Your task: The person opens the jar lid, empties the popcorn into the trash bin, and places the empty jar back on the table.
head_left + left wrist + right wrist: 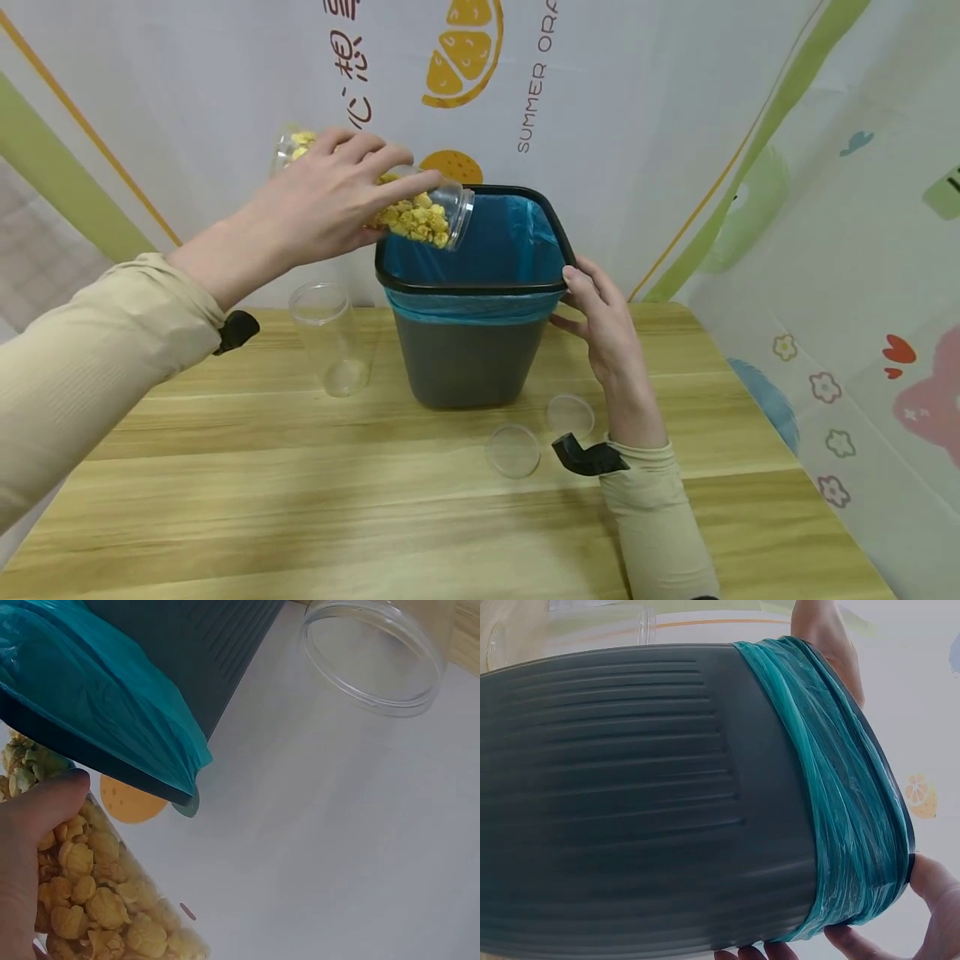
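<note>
My left hand (341,192) grips a clear plastic jar (456,208) of yellow popcorn (416,221), tilted with its open mouth over the left rim of a trash can (468,358). In the left wrist view the thumb presses the jar's side and popcorn (105,907) fills the part that shows. The grey can has a black rim and a blue bag (480,308) folded over its edge. My right hand (603,317) holds the can's right side, thumb on the rim and fingers beneath it. The right wrist view shows those fingers (937,922) against the bag and wall.
An uncapped clear jar (330,342) without contents stands left of the can on the wooden table (300,500). Two clear round lids (513,451) lie in front, near the right forearm. A printed curtain (637,100) hangs close behind.
</note>
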Motion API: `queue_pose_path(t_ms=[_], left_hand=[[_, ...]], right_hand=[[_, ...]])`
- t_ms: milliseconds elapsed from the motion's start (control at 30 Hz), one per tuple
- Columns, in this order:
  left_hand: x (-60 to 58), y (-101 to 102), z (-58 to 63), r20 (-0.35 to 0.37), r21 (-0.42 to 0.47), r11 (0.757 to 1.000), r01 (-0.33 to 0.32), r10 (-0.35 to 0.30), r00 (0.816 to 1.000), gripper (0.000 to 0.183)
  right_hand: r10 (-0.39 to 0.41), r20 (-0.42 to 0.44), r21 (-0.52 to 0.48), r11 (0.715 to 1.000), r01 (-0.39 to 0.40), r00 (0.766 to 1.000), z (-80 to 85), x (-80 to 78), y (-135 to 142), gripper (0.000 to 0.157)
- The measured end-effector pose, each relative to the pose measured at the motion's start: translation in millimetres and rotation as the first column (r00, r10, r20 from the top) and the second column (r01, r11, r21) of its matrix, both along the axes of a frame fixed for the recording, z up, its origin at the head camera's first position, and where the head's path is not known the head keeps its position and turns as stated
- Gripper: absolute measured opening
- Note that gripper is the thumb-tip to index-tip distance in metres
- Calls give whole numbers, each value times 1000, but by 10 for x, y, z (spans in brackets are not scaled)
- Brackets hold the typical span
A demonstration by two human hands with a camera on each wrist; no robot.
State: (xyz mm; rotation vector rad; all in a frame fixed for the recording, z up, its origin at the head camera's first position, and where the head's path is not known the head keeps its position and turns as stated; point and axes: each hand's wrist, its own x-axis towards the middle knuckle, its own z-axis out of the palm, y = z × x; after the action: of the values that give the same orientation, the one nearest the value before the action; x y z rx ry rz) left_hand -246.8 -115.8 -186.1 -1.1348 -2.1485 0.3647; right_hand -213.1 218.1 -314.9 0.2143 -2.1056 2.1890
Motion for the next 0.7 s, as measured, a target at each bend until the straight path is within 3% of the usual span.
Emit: queue_pose_path(t_ms=[333, 700], left_hand=[[-35, 24, 32, 5, -72, 997, -12, 13, 1000, 92], [-62, 20, 84, 5, -79, 997, 10, -10, 1000, 91]], right_hand=[[-6, 7, 6, 1000, 6, 1000, -14, 5, 2, 51], [-14, 1, 13, 1000, 14, 1000, 3, 3, -3, 50]])
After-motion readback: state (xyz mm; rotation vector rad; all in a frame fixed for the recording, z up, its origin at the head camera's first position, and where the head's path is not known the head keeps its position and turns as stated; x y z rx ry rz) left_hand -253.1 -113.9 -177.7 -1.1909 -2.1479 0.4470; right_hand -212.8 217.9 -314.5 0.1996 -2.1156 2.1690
